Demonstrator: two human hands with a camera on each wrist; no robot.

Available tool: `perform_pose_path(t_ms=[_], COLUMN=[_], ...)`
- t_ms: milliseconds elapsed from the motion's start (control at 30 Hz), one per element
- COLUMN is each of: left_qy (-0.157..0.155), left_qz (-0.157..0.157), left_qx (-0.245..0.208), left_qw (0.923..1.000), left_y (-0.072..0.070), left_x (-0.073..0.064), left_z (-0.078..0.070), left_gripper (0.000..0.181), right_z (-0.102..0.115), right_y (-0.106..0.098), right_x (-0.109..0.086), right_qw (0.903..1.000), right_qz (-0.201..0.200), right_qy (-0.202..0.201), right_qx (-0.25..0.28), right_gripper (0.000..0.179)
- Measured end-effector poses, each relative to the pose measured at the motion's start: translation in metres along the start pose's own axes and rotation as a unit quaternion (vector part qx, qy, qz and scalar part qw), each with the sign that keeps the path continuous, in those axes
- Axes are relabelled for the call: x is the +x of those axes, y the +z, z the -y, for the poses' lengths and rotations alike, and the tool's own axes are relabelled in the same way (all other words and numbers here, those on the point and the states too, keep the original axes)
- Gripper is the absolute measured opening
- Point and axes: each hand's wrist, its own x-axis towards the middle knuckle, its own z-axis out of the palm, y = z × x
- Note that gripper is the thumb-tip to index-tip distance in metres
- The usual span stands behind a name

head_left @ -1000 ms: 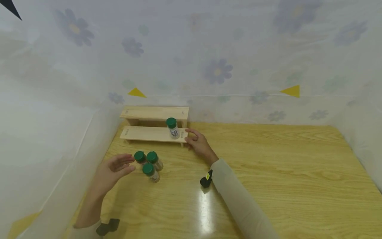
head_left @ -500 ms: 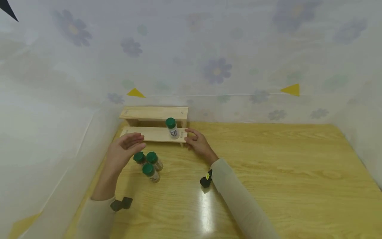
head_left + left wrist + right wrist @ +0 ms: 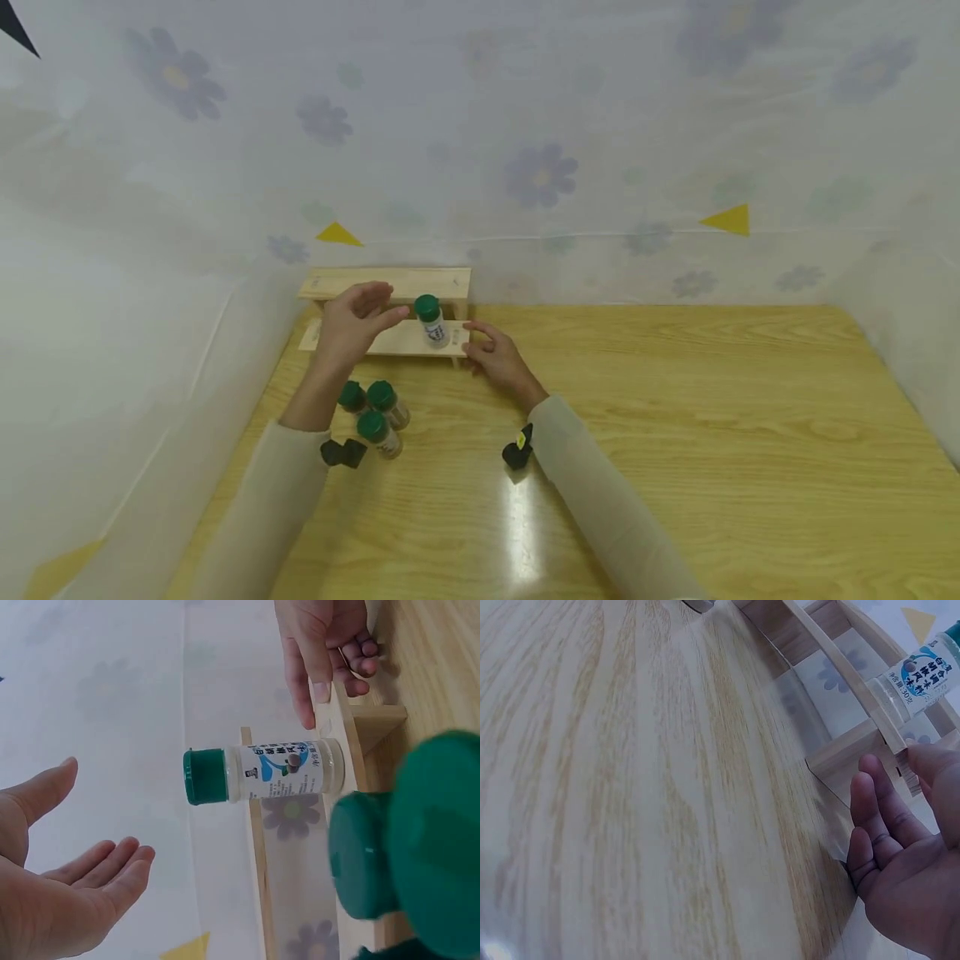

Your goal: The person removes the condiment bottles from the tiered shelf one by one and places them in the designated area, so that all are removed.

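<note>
A seasoning shaker [image 3: 432,321] with a green cap and a printed white label stands upright near the right end of the lower step of a two-step wooden rack [image 3: 393,340]. Just left of its cap, my left hand [image 3: 348,329] is held over the rack, thumb and fingers spread apart with nothing between them. My right hand [image 3: 501,362] grips the right end of the lower step between thumb and index finger; its other fingers [image 3: 885,802] curl loosely below the board. Three more green-capped shakers [image 3: 381,398] stand close together in front of the rack, partly behind my left forearm.
The rack stands at the back left of the wood-grain table [image 3: 675,433], its upper step [image 3: 386,282] near the flower-patterned curtain [image 3: 600,150]. Another sheet of white curtain [image 3: 135,333] runs along the left side.
My left hand has moved up and to the right, from beside the three shakers to beside the one on the rack. The right hand stays at the rack's end.
</note>
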Motion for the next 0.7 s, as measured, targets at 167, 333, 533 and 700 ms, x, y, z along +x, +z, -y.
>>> perform_pose_path(t_ms=[167,333,533,700], left_qy=[-0.034,-0.099,-0.129,-0.12], left_qz=[0.01,0.043,0.057,0.049], left_qx=[0.006,0.041,0.104,0.127], left_qw=[0.9994,0.9934,0.9845,0.9835], left_y=[0.011,0.025,0.037,0.041], left_x=[0.019,0.037,0.048,0.049], left_z=[-0.007,-0.003,0.008,0.011], left_gripper=[0.059,0.065,0.066,0.055], right_z=[0.0,-0.001,0.0,-0.001], right_y=[-0.001,-0.001,0.0,0.0], right_x=[0.0,0.0,-0.001,0.0], right_qw=[1.0,1.0,1.0,0.9999], right_qz=[-0.004,-0.003,0.003,0.006], right_qy=[0.002,-0.004,-0.002,0.0], right_qx=[0.001,0.004,0.008,0.009], right_gripper=[0.042,0.042,0.042,0.042])
